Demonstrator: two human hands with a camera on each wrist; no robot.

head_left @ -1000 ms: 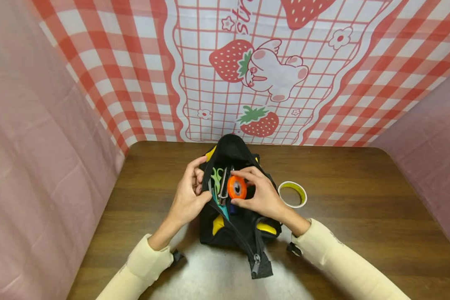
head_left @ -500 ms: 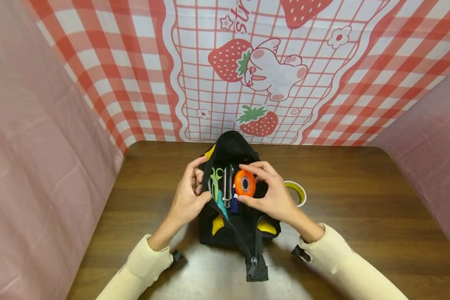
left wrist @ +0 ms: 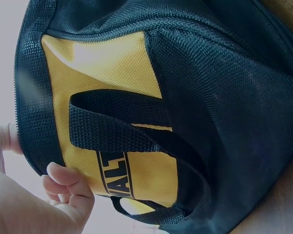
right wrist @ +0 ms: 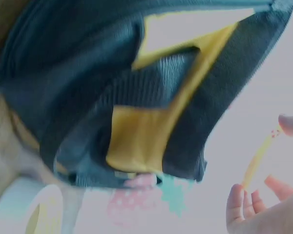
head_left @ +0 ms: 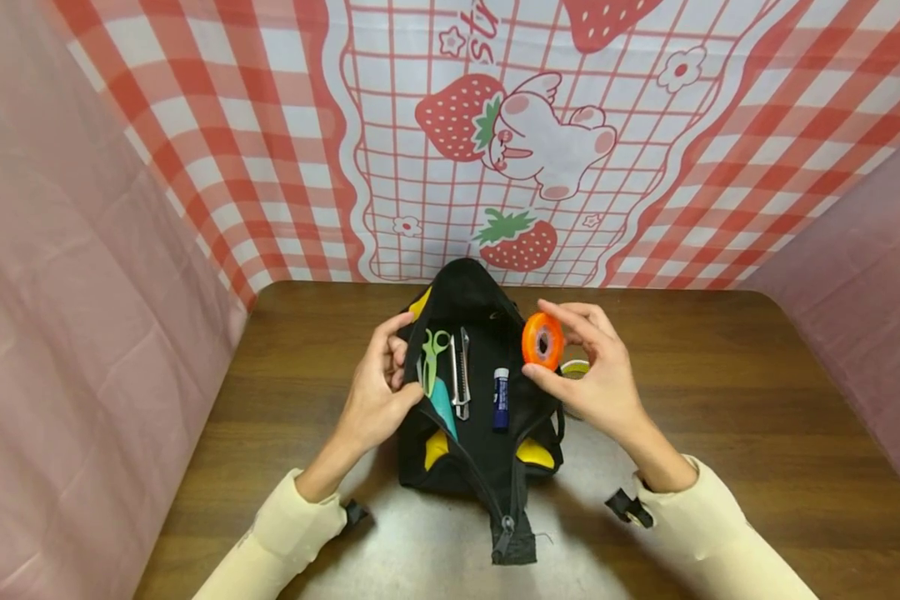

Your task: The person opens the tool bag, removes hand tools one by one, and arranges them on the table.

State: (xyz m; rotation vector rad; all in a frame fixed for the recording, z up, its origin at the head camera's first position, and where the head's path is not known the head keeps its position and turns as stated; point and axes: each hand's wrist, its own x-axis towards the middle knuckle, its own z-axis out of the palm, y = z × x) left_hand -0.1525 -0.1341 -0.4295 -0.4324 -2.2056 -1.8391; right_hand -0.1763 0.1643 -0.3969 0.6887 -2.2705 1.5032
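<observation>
Your left hand (head_left: 378, 383) pinches the black bag's (head_left: 461, 287) rim, your right hand (head_left: 598, 362) an orange roll (head_left: 532, 343) beyond its opening; scissors (head_left: 431, 373), cutter (head_left: 463, 379) and glue stick (head_left: 501, 404) remain inside.

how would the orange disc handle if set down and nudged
The orange disc looks stiff: the right hand pinches it without denting it. It's probably light, one pinch holding it up. Its round rim suggests it could roll on edge.

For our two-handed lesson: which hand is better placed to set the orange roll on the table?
Probably the right hand: it pinches the orange roll, while the left hand grips the left edge of the black bag.
</observation>
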